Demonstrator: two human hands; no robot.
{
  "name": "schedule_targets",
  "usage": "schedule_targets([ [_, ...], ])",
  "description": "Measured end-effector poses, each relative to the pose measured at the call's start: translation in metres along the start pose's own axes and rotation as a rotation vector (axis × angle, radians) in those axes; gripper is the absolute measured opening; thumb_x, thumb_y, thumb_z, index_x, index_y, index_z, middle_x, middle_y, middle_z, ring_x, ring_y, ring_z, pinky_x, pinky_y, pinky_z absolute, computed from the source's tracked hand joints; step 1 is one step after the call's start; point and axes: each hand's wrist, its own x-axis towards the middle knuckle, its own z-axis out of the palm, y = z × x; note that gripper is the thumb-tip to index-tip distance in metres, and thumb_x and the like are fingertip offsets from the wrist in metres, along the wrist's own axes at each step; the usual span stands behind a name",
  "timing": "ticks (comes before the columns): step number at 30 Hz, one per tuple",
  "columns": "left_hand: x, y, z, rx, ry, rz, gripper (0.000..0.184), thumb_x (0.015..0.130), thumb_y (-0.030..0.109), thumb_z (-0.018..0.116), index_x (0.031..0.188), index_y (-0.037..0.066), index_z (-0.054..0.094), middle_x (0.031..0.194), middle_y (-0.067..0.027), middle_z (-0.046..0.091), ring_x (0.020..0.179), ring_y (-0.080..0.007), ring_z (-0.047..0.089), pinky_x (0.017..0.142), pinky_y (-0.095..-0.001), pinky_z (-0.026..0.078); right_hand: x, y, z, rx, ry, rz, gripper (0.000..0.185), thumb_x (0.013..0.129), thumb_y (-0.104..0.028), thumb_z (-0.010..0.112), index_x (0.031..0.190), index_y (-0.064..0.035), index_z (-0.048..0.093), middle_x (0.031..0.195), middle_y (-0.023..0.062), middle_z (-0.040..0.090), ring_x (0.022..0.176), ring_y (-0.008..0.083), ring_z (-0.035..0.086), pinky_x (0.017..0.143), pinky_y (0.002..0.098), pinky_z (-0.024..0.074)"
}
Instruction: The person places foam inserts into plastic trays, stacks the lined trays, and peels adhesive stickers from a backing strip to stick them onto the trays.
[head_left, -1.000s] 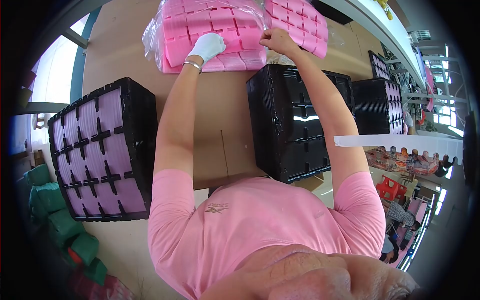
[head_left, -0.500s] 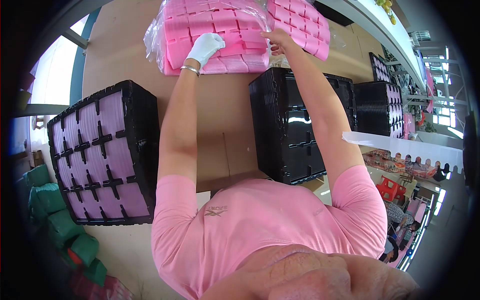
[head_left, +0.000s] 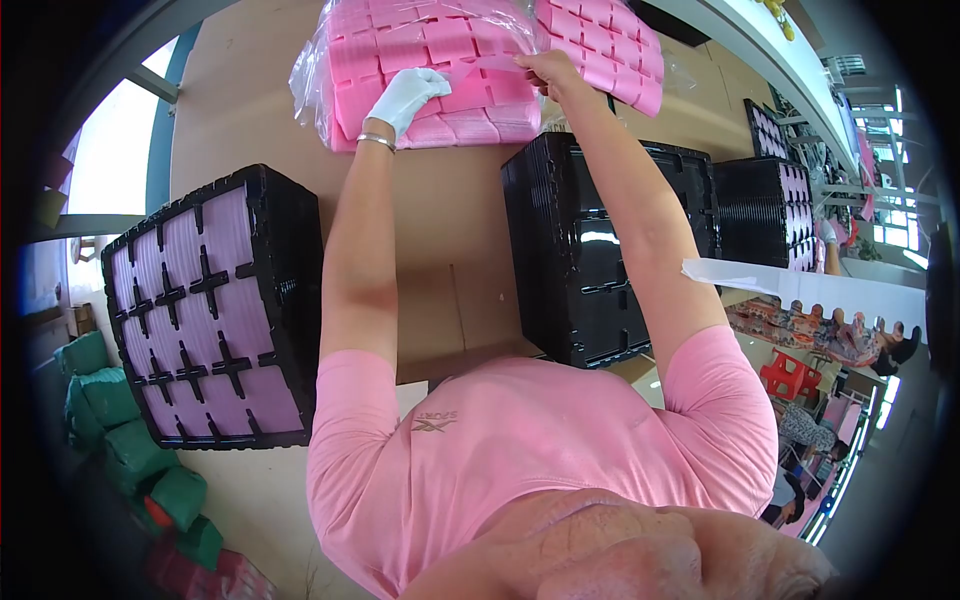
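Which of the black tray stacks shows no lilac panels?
The middle stack, partly hidden under the right arm: its visible faces are all black. The left stack, right stack and small one beyond show lilac between black bars.

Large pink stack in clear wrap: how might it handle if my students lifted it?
The large pink stack would probably flex, as its surface visibly curves. Its layers might slip apart, since the clear wrap around it looks loose.

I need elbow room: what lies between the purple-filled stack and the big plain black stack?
Between the purple-filled stack and the big black stack, the head view shows brown tabletop, with the left arm over it.
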Motion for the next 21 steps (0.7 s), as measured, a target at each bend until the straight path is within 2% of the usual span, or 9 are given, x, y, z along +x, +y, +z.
schedule_targets([
  [3, 0.0, 0.0, 0.001, -0.021, -0.011, 0.002, 0.027, 0.082, 0.019, 0.063, 0.093, -0.006, 0.066, 0.114, -0.0175, 0.063, 0.107, -0.0224, 0.058, 0.096, -0.0309, 0.041, -0.009, -0.007, -0.001, 0.278, -0.137, 0.112, 0.019, 0.074, -0.019, 0.077, 0.08, -0.0032, 0.068, 0.072, 0.0099, 0.066, 0.056, 0.0188, 0.062, 0.045, 0.0323, 0.0446],
  [7, -0.001, 0.006, 0.003, -0.082, 0.035, 0.0, 0.03, 0.083, 0.021, 0.065, 0.096, -0.005, 0.067, 0.117, -0.0162, 0.063, 0.109, -0.02, 0.058, 0.097, -0.0305, 0.041, 0.0, -0.008, 0.006, 0.29, -0.105, 0.078, 0.011, 0.081, -0.012, 0.07, 0.086, -0.0038, 0.066, 0.071, 0.0064, 0.065, 0.059, 0.017, 0.064, 0.045, 0.0262, 0.0488],
  [9, -0.011, 0.015, 0.008, -0.118, 0.281, 0.02, 0.025, 0.084, 0.018, 0.068, 0.096, -0.004, 0.068, 0.105, -0.0127, 0.067, 0.099, -0.0182, 0.061, 0.093, -0.0281, 0.042, -0.004, -0.013, 0.004, 0.313, -0.077, 0.055, 0.008, 0.081, -0.008, 0.069, 0.086, -0.0037, 0.065, 0.074, 0.007, 0.066, 0.06, 0.0177, 0.064, 0.045, 0.0264, 0.0487],
  [10, -0.015, 0.018, 0.008, -0.115, 0.286, 0.019, 0.025, 0.084, 0.018, 0.068, 0.096, -0.004, 0.068, 0.105, -0.0127, 0.067, 0.099, -0.0182, 0.061, 0.093, -0.0281, 0.042, -0.004, -0.016, 0.002, 0.314, -0.083, 0.054, 0.008, 0.081, -0.008, 0.069, 0.086, -0.0037, 0.065, 0.074, 0.007, 0.066, 0.06, 0.0177, 0.064, 0.045, 0.0264, 0.0487],
  [15, -0.044, 0.029, 0.017, -0.689, 0.346, 0.156, 0.021, 0.092, 0.021, 0.06, 0.092, 0.0, 0.064, 0.092, -0.0111, 0.066, 0.086, -0.0165, 0.063, 0.08, -0.0319, 0.049, -0.005, -0.02, 0.0, 0.391, -0.219, 0.145, 0.013, 0.081, -0.006, 0.066, 0.093, -0.0015, 0.061, 0.076, 0.0107, 0.066, 0.064, 0.0209, 0.066, 0.048, 0.0292, 0.0548],
  [16, -0.047, 0.023, 0.019, -0.801, 0.303, 0.17, 0.026, 0.097, 0.024, 0.051, 0.096, -0.001, 0.057, 0.091, -0.0127, 0.064, 0.09, -0.0249, 0.063, 0.08, -0.0349, 0.05, -0.006, -0.023, 0.004, 0.389, -0.236, 0.142, 0.013, 0.081, -0.006, 0.066, 0.093, -0.0015, 0.061, 0.076, 0.0107, 0.066, 0.064, 0.0209, 0.066, 0.048, 0.0292, 0.0548],
  [17, -0.052, 0.02, 0.019, -0.792, 0.319, 0.172, 0.026, 0.097, 0.024, 0.051, 0.096, -0.001, 0.057, 0.091, -0.0127, 0.064, 0.09, -0.0249, 0.063, 0.08, -0.0349, 0.05, -0.006, -0.025, 0.009, 0.397, -0.216, 0.179, 0.017, 0.081, -0.004, 0.064, 0.097, -0.0009, 0.058, 0.08, 0.0127, 0.066, 0.065, 0.0241, 0.067, 0.05, 0.033, 0.0569],
  [19, -0.065, 0.015, 0.022, -1.119, 0.209, 0.133, 0.024, 0.097, 0.023, 0.051, 0.096, 0.0, 0.057, 0.093, -0.0129, 0.064, 0.091, -0.0249, 0.063, 0.079, -0.0331, 0.05, 0.005, -0.023, 0.015, 0.402, -0.205, 0.215, 0.022, 0.081, -0.003, 0.063, 0.101, -0.0002, 0.056, 0.084, 0.0148, 0.065, 0.067, 0.0273, 0.067, 0.053, 0.0369, 0.059],
  [21, -0.08, 0.012, 0.027, -1.084, 0.243, 0.073, 0.025, 0.096, 0.025, 0.052, 0.098, 0.001, 0.057, 0.094, -0.0127, 0.063, 0.092, -0.0257, 0.063, 0.079, -0.0337, 0.051, 0.029, -0.017, 0.02, 0.358, -0.185, 0.092, 0.022, 0.082, 0.0, 0.061, 0.103, 0.0002, 0.055, 0.086, 0.016, 0.065, 0.072, 0.0299, 0.068, 0.054, 0.0383, 0.06],
])
